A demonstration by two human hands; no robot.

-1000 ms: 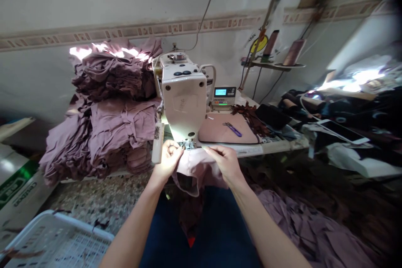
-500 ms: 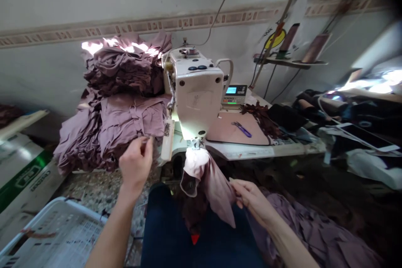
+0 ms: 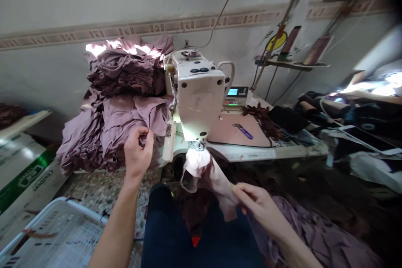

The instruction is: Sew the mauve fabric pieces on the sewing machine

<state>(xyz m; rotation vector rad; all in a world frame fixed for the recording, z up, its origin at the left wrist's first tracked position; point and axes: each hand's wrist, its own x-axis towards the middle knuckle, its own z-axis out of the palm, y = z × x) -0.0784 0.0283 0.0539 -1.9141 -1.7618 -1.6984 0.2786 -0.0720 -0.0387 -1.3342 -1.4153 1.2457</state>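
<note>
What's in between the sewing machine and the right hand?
A mauve cloth: the head view shows it running from the sewing machine down to the right hand.

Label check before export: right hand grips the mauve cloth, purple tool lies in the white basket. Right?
Wrong place: in the head view, the purple tool lies on the pink mat, not in the white basket. The right hand does grip the mauve cloth.

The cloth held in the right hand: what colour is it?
The cloth is pale mauve, best seen in the head view.
</note>
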